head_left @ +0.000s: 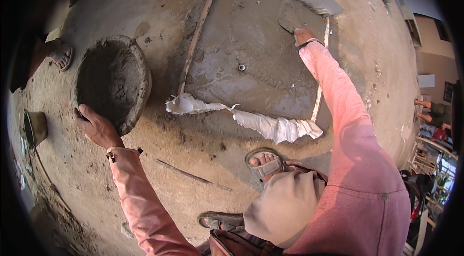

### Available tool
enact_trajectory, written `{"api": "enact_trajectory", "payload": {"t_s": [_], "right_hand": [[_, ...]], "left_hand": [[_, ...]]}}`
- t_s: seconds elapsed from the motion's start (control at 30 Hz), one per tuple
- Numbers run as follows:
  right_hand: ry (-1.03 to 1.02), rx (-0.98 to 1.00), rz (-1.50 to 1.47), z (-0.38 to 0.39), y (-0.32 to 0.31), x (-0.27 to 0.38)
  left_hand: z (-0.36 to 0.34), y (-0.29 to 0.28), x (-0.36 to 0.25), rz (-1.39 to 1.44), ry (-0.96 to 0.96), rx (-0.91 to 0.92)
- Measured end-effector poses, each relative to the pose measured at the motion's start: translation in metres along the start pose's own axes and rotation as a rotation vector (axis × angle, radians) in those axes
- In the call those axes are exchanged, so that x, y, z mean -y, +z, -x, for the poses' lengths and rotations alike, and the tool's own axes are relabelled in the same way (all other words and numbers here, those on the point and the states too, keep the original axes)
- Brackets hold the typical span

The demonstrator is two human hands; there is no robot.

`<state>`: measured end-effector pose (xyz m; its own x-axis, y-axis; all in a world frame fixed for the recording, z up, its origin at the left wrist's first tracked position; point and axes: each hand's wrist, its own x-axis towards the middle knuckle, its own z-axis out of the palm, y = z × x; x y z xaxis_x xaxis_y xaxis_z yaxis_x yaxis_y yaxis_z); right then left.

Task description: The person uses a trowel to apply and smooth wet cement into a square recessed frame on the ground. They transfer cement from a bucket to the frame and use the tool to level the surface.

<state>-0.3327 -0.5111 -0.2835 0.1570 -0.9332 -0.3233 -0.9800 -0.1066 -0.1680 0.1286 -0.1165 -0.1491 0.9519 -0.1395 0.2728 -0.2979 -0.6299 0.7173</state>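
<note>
My left hand (96, 128) grips the near rim of a round pan (137, 67) caked with grey mortar, which sits on the dusty floor at the left. My right hand (304, 35) reaches far forward in a pink sleeve and is shut on a trowel (289, 21) whose blade lies on the wet grey cement patch (241, 48). A small pipe stub (241, 67) pokes up in the middle of that patch. A thin wooden strip (198, 31) borders the patch on its left, another strip (319, 96) on its right.
Torn white sacking (270, 125) lies along the patch's near edge. My sandalled feet (265, 163) stand just below it. A thin rod (186, 173) lies on the floor. Another person's sandalled foot (62, 56) is at the far left. A dark tool (35, 128) lies at the left edge.
</note>
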Motion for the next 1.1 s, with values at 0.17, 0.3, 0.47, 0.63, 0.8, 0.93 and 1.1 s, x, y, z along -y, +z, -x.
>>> {"api": "enact_trajectory", "payload": {"t_s": [0.17, 0.3, 0.47, 0.63, 0.8, 0.93, 1.1], "right_hand": [[0.134, 0.024, -0.511, 0.052, 0.013, -0.019], [0.061, 0.195, -0.599, 0.089, -0.014, 0.064], [-0.12, 0.322, -0.506, 0.09, 0.002, 0.073], [-0.247, 0.392, -0.532, 0.105, -0.012, 0.088], [-0.172, 0.31, -0.469, 0.029, -0.033, 0.115], [-0.398, 0.521, -0.294, 0.041, -0.033, 0.09], [-0.419, 0.708, -0.207, 0.133, -0.031, 0.065]], "left_hand": [[0.001, -0.001, -0.001, -0.017, -0.011, 0.002], [-0.001, -0.002, 0.005, 0.022, 0.007, -0.004], [-0.002, -0.002, 0.002, 0.004, 0.003, 0.003], [0.001, -0.002, -0.005, -0.011, -0.026, 0.009], [-0.001, -0.005, -0.001, -0.025, -0.028, -0.008], [0.0, 0.0, 0.001, -0.016, -0.015, -0.003], [0.003, -0.003, -0.001, 0.016, -0.031, -0.007]]}}
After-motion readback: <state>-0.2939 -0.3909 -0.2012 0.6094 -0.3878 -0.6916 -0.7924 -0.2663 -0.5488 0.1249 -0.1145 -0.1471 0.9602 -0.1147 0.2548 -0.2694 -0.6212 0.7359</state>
